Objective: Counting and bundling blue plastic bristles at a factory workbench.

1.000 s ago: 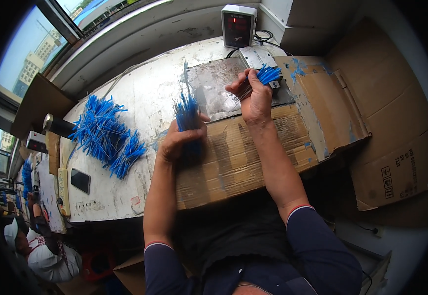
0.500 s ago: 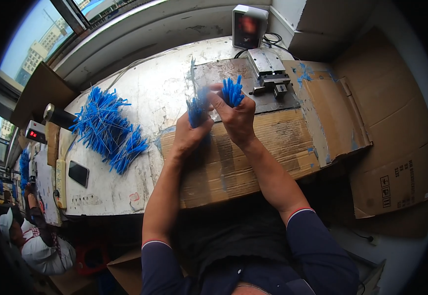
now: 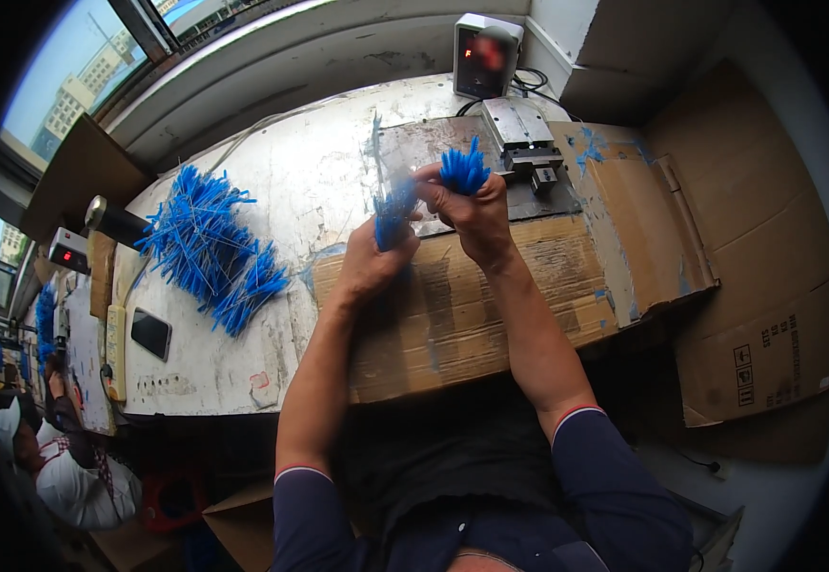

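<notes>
Clamping the fingers of the left hand (image 3: 374, 262) on 1 blurred blue bundle (image 3: 393, 221) and those of the right hand (image 3: 479, 217) around 1 splayed blue bundle (image 3: 465, 171); holding right fingertips just beside the left bundle, contact unclear.

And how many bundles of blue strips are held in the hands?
2: one bundle in the left hand, another bundle in the right hand. Both are partly hidden.

Blue strips (image 3: 393, 225) in left hand (image 3: 374, 263): upper ends blurred, lower part hidden in grip. Right hand (image 3: 479, 215) hides lower ends of blue bundle (image 3: 464, 173). Display (image 3: 479, 63) at far edge of bench (image 3: 291, 162): figures smeared. Window (image 3: 73, 71) cut off by picture's top edge.
</notes>
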A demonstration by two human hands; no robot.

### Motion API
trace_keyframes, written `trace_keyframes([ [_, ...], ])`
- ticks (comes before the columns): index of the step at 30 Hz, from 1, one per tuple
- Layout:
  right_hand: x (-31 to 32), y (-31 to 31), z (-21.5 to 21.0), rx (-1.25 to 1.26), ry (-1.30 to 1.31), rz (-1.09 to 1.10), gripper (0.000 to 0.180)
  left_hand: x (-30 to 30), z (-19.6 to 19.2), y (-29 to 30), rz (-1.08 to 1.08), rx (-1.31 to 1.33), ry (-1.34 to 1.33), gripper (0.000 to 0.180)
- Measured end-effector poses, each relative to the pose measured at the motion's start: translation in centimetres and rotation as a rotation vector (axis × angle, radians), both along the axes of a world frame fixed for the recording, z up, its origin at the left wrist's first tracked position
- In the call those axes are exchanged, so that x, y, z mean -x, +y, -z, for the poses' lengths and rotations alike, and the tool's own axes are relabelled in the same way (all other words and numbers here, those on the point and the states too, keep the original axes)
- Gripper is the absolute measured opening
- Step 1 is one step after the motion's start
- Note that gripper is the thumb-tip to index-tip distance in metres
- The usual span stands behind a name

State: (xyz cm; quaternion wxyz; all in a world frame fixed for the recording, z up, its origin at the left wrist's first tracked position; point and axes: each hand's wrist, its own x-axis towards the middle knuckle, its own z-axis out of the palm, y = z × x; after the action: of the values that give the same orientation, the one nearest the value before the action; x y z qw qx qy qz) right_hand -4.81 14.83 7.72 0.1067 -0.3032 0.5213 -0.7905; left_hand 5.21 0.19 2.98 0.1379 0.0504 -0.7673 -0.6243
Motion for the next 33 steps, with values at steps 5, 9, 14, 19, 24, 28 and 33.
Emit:
trace_keyframes([
  [5,0.1,0.2,-0.2,0.038,-0.138,-0.015,0.007,-0.1,0.1,-0.3,0.056,-0.076,-0.043,0.030],
  [9,0.8,1.0,-0.1,0.088,-0.243,-0.168,0.008,-0.2,-0.4,-0.8,0.118,-0.179,-0.101,0.031],
  [14,0.8,0.9,-0.1,-0.049,-0.108,-0.159,0.008,-0.5,-1.1,-0.9,0.114,-0.249,-0.092,0.031],
  [19,1.3,1.2,0.6,0.002,-0.117,-0.068,0.014,-0.5,-1.4,-0.9,0.140,-0.311,-0.138,0.032],
  [24,2.2,1.0,-1.1,0.251,-0.146,0.242,0.023,-0.5,-1.1,-1.6,0.120,-0.357,-0.137,0.035],
  [28,3.7,2.2,0.4,0.360,-0.329,0.190,0.027,-0.2,-1.0,-1.5,0.091,-0.430,-0.108,0.043],
  [33,0.5,0.3,0.5,0.180,-0.370,-0.026,0.023,-0.1,-0.8,-1.4,0.031,-0.503,-0.037,0.040],
])
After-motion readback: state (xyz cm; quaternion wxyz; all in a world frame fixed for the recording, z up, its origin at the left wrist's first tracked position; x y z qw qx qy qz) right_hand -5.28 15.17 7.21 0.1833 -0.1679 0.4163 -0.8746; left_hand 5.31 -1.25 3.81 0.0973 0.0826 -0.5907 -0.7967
